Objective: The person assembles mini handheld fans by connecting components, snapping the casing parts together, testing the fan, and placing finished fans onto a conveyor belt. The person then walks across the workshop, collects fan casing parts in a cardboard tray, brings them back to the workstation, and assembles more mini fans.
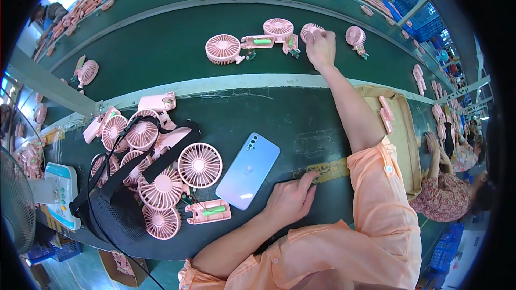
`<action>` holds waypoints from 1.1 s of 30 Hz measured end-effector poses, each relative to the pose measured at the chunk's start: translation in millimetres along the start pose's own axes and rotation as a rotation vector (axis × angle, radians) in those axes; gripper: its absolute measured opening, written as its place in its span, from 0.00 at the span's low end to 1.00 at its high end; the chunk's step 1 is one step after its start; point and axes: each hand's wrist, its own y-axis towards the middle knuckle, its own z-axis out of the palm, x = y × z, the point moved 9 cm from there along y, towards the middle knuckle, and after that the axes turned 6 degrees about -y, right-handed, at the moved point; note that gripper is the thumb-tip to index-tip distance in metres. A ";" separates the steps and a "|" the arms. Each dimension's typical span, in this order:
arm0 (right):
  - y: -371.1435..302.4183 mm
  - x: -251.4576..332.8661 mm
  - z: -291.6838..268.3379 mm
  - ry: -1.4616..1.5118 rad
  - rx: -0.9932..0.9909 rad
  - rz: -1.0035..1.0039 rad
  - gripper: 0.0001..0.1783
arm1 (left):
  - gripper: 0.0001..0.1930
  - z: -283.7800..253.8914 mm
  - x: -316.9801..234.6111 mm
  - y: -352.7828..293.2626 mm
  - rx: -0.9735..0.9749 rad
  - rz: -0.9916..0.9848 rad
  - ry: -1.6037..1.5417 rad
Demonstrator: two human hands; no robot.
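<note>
My right hand (321, 48) reaches across to the green conveyor belt, its fingers closed on the rim of a pink handheld fan (310, 30). Left of it on the belt lie two more round pink fans (223, 48) with opened handles, one handle showing a green battery (262, 41). To the right is another pink fan (356, 36). My left hand (293, 198) rests on the dark green worktable, thumb and forefinger apart, holding nothing. Beside it lies a light blue smartphone (249, 171), back side up.
A heap of pink fans (161, 188) lies at left, partly under a black mesh bag (121, 209) with straps and a cable. A cardboard tray (403, 145) with a pink part sits at right. A desk fan (16, 198) stands far left. Another person (443, 196) works at right.
</note>
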 end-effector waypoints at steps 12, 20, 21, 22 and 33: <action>16.5 36.9 61.8 0.477 0.628 0.425 0.38 | 0.13 -1.3 5.7 1.5 -0.023 0.010 -0.030; 29.2 6.7 -23.4 1.143 0.379 0.574 0.41 | 0.13 -0.7 0.5 1.1 -0.040 -0.001 -0.061; 32.1 -1.6 -39.3 1.139 0.345 0.550 0.46 | 0.18 1.0 -2.5 0.2 -0.049 0.024 -0.057; 34.6 -10.9 -56.0 1.134 0.309 0.527 0.52 | 0.21 5.6 1.8 -1.9 -0.030 -0.054 -0.110; -89.8 53.1 -226.4 1.450 0.661 0.329 0.28 | 0.50 -9.3 -26.0 2.6 -0.184 -0.006 -0.070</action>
